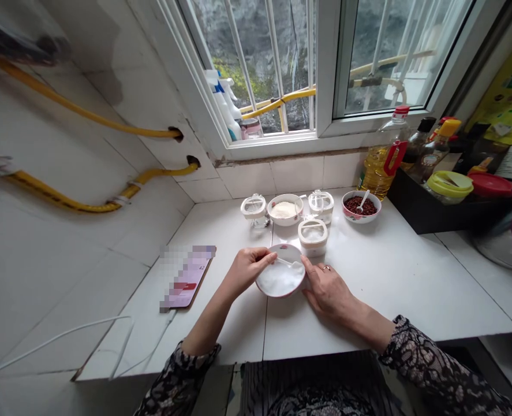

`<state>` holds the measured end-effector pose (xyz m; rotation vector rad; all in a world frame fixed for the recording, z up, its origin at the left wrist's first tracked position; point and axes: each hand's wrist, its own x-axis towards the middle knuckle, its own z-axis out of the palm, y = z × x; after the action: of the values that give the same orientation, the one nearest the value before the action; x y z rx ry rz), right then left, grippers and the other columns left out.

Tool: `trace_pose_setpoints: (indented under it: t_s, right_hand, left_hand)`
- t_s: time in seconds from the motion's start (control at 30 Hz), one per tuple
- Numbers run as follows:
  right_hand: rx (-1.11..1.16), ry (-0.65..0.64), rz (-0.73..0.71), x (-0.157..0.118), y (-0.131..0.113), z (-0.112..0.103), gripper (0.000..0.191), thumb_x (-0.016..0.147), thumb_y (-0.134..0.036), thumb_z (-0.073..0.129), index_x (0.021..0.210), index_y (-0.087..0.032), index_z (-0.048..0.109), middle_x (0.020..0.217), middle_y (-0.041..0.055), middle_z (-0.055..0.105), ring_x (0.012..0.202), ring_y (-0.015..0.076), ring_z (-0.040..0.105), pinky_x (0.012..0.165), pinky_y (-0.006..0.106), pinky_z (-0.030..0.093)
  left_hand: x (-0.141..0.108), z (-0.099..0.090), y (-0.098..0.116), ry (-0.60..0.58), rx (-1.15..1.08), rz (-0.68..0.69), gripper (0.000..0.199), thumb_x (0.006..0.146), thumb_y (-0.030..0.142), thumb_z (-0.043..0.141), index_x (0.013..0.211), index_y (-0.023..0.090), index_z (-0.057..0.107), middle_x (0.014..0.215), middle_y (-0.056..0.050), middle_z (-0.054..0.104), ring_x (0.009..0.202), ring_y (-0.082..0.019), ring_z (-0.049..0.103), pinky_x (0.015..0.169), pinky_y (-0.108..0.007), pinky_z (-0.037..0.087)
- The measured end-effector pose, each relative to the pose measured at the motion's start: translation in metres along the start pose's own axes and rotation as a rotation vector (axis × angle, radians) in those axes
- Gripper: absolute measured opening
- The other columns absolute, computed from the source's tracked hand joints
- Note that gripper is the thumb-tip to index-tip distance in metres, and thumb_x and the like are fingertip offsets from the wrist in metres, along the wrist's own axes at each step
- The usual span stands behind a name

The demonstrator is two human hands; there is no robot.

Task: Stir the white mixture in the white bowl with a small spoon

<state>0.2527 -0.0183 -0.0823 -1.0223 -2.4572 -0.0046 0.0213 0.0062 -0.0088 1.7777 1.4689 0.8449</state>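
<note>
A white bowl (287, 252) with a pink rim, holding white granules (277, 280), is on the white tiled counter in front of me. My left hand (247, 267) pinches the handle of a small white spoon (289, 263) at the bowl's left side. The spoon's head lies over the granules near the right inner wall. On the other side, my right hand (327, 287) grips the bowl's right rim. Just behind the bowl stands a lidded clear jar (313, 238) with white contents.
Two more lidded jars (254, 209) (321, 203) flank a bowl of off-white powder (285, 210). A bowl of dark red grains (361, 207) with a spoon stands farther right, near an oil bottle (381, 159) and a black condiment box (433, 202). A phone (190, 277) with a cable lies left.
</note>
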Motion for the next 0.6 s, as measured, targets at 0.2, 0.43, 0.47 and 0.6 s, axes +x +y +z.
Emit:
trace_pose_setpoints:
  t_s: [0.2, 0.43, 0.47, 0.6]
  right_hand:
    - [0.002, -0.002, 0.006, 0.000, 0.000, 0.000, 0.079, 0.089, -0.018, 0.052, 0.155, -0.004, 0.012, 0.103, 0.0165, 0.067, 0.090, 0.0292, 0.060, 0.078, 0.043, 0.053]
    - [0.012, 0.011, 0.001, 0.000, 0.000, 0.000, 0.080, 0.089, -0.020, 0.052, 0.155, -0.004, 0.010, 0.104, 0.0162, 0.066, 0.091, 0.0294, 0.060, 0.081, 0.044, 0.054]
    - [0.011, 0.012, 0.001, 0.001, 0.000, 0.000, 0.080, 0.089, -0.019, 0.052, 0.155, -0.005, 0.010, 0.103, 0.0159, 0.066, 0.091, 0.0293, 0.060, 0.081, 0.044, 0.054]
    - [0.005, 0.013, -0.002, 0.001, 0.000, 0.000, 0.080, 0.088, -0.018, 0.051, 0.155, -0.004, 0.008, 0.101, 0.0154, 0.067, 0.089, 0.0295, 0.060, 0.079, 0.044, 0.054]
  left_hand:
    - [0.001, -0.002, -0.001, -0.044, -0.100, -0.036, 0.040, 0.077, 0.050, 0.061, 0.058, 0.015, 0.062, 0.048, 0.003, 0.049, 0.047, -0.009, 0.039, 0.044, -0.020, 0.028]
    - [0.001, -0.006, -0.008, 0.004, -0.123, -0.025, 0.041, 0.077, 0.052, 0.063, 0.057, 0.016, 0.061, 0.046, 0.004, 0.043, 0.046, -0.008, 0.033, 0.043, -0.020, 0.023]
    - [0.002, -0.008, -0.009, 0.006, -0.139, -0.030, 0.041, 0.076, 0.053, 0.064, 0.056, 0.017, 0.061, 0.046, 0.005, 0.041, 0.046, -0.008, 0.031, 0.042, -0.021, 0.022]
    - [0.002, -0.012, -0.011, 0.015, -0.203, -0.076, 0.041, 0.072, 0.054, 0.067, 0.056, 0.017, 0.061, 0.044, 0.007, 0.033, 0.043, -0.007, 0.025, 0.040, -0.021, 0.016]
